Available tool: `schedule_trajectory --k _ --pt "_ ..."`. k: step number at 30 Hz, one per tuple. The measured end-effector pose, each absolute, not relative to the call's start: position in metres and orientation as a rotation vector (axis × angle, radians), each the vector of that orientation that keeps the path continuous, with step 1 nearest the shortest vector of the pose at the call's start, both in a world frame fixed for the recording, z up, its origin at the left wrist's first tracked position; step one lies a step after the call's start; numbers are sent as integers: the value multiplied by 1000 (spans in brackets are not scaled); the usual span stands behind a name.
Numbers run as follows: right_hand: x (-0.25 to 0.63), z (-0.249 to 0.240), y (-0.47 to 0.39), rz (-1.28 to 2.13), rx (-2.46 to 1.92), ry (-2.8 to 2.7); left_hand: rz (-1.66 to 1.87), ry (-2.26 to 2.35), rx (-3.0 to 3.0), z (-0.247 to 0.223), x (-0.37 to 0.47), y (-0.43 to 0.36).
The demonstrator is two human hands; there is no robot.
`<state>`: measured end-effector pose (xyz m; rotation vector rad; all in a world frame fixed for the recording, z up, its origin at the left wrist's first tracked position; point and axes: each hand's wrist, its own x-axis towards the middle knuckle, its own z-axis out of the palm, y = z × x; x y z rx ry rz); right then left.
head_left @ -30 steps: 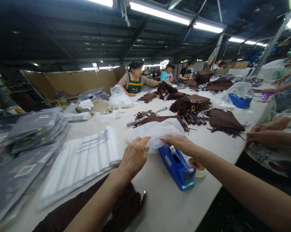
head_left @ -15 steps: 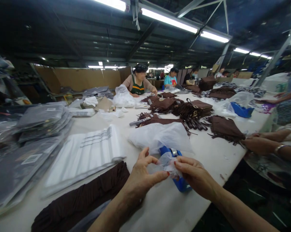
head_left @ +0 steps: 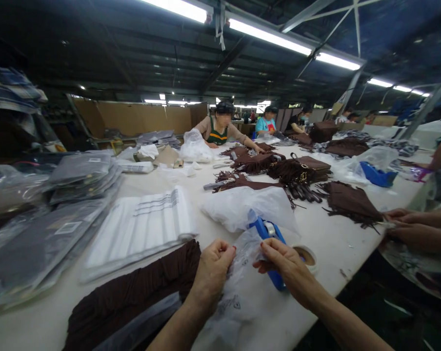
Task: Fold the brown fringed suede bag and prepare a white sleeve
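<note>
A thin clear plastic bag [head_left: 237,275] with small printed marks hangs between my two hands above the table. My left hand [head_left: 213,265] pinches one side of it, fingers closed. On the other side my right hand [head_left: 284,263] grips the film between thumb and fingers. Just behind the bag stands a blue tape dispenser [head_left: 270,229], partly hidden by my right hand. A roll of tape [head_left: 310,257] lies beside that hand. To the left of my left hand rests a dark brown gathered fabric piece [head_left: 132,292].
A stack of white printed plastic bags [head_left: 143,224] lies left of centre. Packed grey items [head_left: 70,229] pile up at the far left. Brown fringed bags [head_left: 352,202] cover the table's middle. Co-workers [head_left: 220,127] sit opposite; another person's hands [head_left: 418,222] are at the right edge.
The crumpled plastic bag now hangs down, spread out between my hands. My left hand has gone from spread fingers to a pinch. The tape roll has come into sight, and the view has shifted slightly left.
</note>
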<state>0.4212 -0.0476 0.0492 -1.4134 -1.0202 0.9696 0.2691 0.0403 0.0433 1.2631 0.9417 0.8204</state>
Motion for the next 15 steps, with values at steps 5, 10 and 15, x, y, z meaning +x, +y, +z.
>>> schedule_trajectory --k 5,10,15 --pt "382 15 -65 751 -1780 -1556 1012 1048 1186 40 253 56" --pt "359 -44 -68 449 -1752 -1915 1015 1039 1137 41 237 60" --pt "408 -13 -56 33 -1716 -1596 979 1011 1108 40 221 53"
